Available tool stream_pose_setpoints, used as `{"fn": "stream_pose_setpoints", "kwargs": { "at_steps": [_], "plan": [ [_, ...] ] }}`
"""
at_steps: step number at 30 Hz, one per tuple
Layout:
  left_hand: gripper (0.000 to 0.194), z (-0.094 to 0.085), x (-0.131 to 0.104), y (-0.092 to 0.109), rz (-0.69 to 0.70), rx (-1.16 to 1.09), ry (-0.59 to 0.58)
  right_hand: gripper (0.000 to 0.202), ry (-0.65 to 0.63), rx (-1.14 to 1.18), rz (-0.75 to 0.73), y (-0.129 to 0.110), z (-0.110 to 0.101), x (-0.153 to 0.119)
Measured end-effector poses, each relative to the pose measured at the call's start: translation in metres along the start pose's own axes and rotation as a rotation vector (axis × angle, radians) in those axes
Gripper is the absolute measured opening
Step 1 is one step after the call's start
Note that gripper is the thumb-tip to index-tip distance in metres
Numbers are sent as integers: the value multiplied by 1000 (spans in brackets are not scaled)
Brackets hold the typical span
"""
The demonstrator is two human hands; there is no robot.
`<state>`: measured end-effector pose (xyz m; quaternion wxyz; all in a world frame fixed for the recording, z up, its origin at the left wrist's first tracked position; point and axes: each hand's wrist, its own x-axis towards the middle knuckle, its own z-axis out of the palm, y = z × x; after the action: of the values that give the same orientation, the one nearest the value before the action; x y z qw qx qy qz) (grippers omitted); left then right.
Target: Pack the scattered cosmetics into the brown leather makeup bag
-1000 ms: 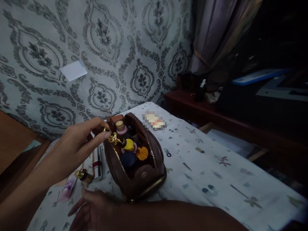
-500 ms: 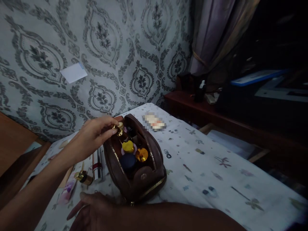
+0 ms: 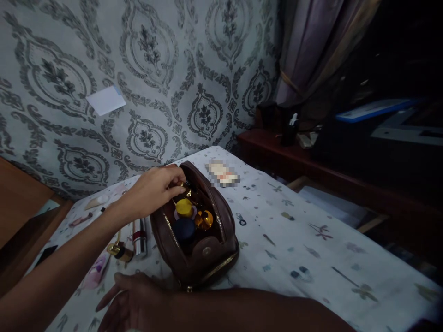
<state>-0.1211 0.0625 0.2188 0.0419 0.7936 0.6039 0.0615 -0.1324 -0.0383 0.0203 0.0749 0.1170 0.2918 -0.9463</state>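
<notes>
My left hand (image 3: 159, 188) reaches into the open top of a brown makeup bag (image 3: 162, 244), its fingers pinched on a small shiny gold item (image 3: 187, 189). The item's exact kind is hard to make out. Inside the bag lie a yellow-lidded container (image 3: 184, 208), a round dark blue piece (image 3: 183, 229) and an amber, glossy object (image 3: 204, 220). My right hand (image 3: 133, 299) rests low in front of the bag, palm partly hidden, thumb and fingers apart with nothing seen in them.
Left of the bag lie a silver tube with a dark red band (image 3: 140, 240), a small gold-capped bottle (image 3: 119, 252) and a pink-purple tube (image 3: 96, 272). A blurred-out flat object (image 3: 222, 173) lies behind the bag on the patterned cloth (image 3: 277, 221). An open drawer (image 3: 332, 207) is at right.
My left hand has moved right and slightly deeper into the bag with the gold item. My right hand has hardly shifted.
</notes>
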Motion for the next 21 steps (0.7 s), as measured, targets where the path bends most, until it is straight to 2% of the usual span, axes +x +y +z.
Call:
{"fn": "stream_pose_setpoints", "kwargs": {
  "at_steps": [4, 9, 14, 21],
  "plan": [
    [16, 2, 8, 7, -29, 123, -40, 66, -40, -1, -18, 4, -5, 7],
    [12, 13, 15, 3, 0, 192, -48, 66, -49, -12, -8, 3, -5, 7],
    [6, 22, 21, -1, 12, 257, -91, 66, -7, -12, 8, 0, 0, 1],
    [11, 24, 25, 2, 60, 355, -167, 66, -1, -15, -7, -4, 3, -6]
  ]
}}
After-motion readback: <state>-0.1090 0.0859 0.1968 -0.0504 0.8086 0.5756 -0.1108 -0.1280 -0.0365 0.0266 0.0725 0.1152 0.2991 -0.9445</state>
